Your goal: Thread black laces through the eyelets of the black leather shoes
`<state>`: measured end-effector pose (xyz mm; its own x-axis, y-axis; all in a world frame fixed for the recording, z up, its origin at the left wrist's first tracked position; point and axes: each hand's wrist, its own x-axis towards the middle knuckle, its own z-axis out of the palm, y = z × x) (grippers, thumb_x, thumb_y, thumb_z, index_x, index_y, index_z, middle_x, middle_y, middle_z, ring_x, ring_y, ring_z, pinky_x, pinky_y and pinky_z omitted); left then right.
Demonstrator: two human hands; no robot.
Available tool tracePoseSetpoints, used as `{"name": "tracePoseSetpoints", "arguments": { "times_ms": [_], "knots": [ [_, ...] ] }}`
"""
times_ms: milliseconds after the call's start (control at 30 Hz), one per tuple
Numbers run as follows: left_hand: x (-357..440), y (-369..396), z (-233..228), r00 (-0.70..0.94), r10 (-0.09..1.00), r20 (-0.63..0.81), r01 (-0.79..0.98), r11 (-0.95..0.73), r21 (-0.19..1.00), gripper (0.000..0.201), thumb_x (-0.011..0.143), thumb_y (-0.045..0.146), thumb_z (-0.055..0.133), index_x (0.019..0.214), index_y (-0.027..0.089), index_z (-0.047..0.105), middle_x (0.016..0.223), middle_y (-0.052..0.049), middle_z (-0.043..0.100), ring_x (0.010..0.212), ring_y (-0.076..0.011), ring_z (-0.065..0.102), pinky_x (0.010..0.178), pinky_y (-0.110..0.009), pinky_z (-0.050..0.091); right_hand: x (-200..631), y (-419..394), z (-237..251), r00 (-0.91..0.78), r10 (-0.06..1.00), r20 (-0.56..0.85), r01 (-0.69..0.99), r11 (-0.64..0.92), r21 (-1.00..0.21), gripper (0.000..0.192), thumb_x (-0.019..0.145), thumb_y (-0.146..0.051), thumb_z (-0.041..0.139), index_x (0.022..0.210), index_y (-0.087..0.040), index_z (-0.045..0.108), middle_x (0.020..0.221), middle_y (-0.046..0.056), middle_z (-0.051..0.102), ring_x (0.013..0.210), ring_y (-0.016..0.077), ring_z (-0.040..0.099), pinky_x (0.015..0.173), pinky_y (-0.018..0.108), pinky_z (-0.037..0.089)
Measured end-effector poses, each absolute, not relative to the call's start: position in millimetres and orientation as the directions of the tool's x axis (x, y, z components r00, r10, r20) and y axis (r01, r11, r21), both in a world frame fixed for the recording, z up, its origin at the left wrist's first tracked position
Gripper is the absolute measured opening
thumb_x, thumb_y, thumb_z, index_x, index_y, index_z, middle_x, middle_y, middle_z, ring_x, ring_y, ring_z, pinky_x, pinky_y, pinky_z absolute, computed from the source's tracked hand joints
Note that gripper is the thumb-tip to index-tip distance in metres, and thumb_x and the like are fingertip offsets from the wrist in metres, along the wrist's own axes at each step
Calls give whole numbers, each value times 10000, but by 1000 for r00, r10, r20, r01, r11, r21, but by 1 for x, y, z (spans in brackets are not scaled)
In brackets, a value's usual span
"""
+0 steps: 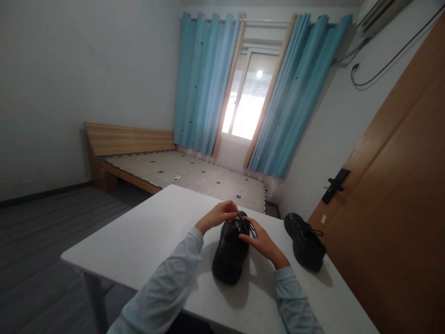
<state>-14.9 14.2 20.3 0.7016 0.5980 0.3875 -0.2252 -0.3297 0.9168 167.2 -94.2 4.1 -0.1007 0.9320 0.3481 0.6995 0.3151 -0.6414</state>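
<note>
A black lace-up shoe (229, 255) stands on the white table in front of me, its heel towards me and its toe pointing away. Near the top of its lacing, my left hand (221, 215) is closed, with thumb and fingertips pinched at the black shoelace (239, 223). From the other side my right hand (260, 237) reaches in, fingers bent around the lace by the shoe's opening, the thumb lying over the tongue area. A loose lace end hangs beside the right fingers. The fingertips partly cover the lacing, so the exact grip is hard to see.
Another black shoe (306, 243) with laces lies towards the right edge of the white table (139, 241). Beyond the table is a bed (201, 174) with a small white object (177, 178) on it. A brown door (389, 208) with a black handle (335, 185) is at the right.
</note>
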Motion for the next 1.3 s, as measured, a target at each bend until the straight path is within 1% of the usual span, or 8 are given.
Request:
{"name": "tracePoseSetpoints", "arguments": {
  "times_ms": [133, 267, 500, 700, 833, 967, 1133, 1300],
  "knots": [
    [-18, 18, 19, 679, 612, 406, -114, -459, 881, 277, 702, 363, 658, 800, 123, 561, 733, -8, 575, 622, -97, 539, 522, -198, 428, 167, -95, 5, -101, 932, 348, 699, 316, -641, 600, 729, -462, 644, 1242, -212, 457, 1270, 93, 517, 1192, 251, 468, 1029, 432, 345],
    [-22, 21, 18, 688, 599, 409, -28, -542, 840, 246, 685, 336, 673, 797, 131, 597, 762, -27, 621, 682, -119, 565, 611, -231, 452, 167, -95, 5, -101, 931, 350, 703, 316, -637, 602, 729, -461, 645, 1245, -213, 459, 1271, 94, 518, 1191, 255, 469, 1027, 437, 345],
    [-27, 21, 18, 742, 567, 356, 34, -562, 826, 259, 614, 275, 734, 811, 143, 629, 809, -37, 664, 765, -151, 597, 706, -260, 446, 168, -94, 4, -101, 928, 359, 708, 321, -629, 599, 725, -461, 648, 1241, -215, 468, 1271, 95, 519, 1196, 260, 467, 1027, 441, 345],
    [-28, 25, 16, 757, 563, 332, 83, -587, 805, 263, 634, 238, 717, 873, 155, 646, 822, -41, 679, 772, -156, 609, 697, -245, 441, 169, -94, 2, -97, 927, 361, 712, 319, -626, 607, 723, -466, 649, 1243, -213, 465, 1278, 96, 514, 1205, 257, 459, 1035, 439, 336],
    [-29, 26, 16, 764, 566, 311, 109, -587, 802, 230, 639, 215, 703, 854, 153, 651, 822, -43, 685, 768, -156, 617, 687, -235, 442, 169, -94, 2, -92, 933, 348, 720, 303, -625, 622, 724, -472, 646, 1247, -193, 458, 1283, 111, 508, 1208, 258, 457, 1037, 433, 335],
    [-30, 25, 16, 756, 573, 318, 150, -623, 768, 202, 651, 225, 689, 834, 158, 637, 795, -27, 676, 739, -149, 602, 657, -223, 424, 170, -94, 1, -96, 929, 358, 714, 315, -625, 606, 725, -467, 648, 1243, -215, 460, 1276, 100, 514, 1203, 260, 462, 1030, 445, 343],
    [-32, 26, 14, 734, 589, 338, 149, -625, 766, 235, 685, 268, 665, 872, 174, 559, 781, -8, 648, 721, -138, 571, 636, -226, 407, 170, -94, 1, -101, 927, 362, 710, 322, -626, 613, 724, -464, 650, 1250, -214, 457, 1281, 100, 513, 1207, 258, 458, 1034, 445, 338],
    [-30, 28, 13, 606, 671, 426, 89, -590, 803, 226, 674, 231, 665, 814, 171, 499, 747, 5, 577, 735, -131, 550, 665, -246, 436, 171, -94, 0, -93, 927, 364, 709, 319, -629, 607, 723, -466, 648, 1248, -219, 467, 1277, 98, 518, 1200, 261, 466, 1033, 453, 336]
  ]
}}
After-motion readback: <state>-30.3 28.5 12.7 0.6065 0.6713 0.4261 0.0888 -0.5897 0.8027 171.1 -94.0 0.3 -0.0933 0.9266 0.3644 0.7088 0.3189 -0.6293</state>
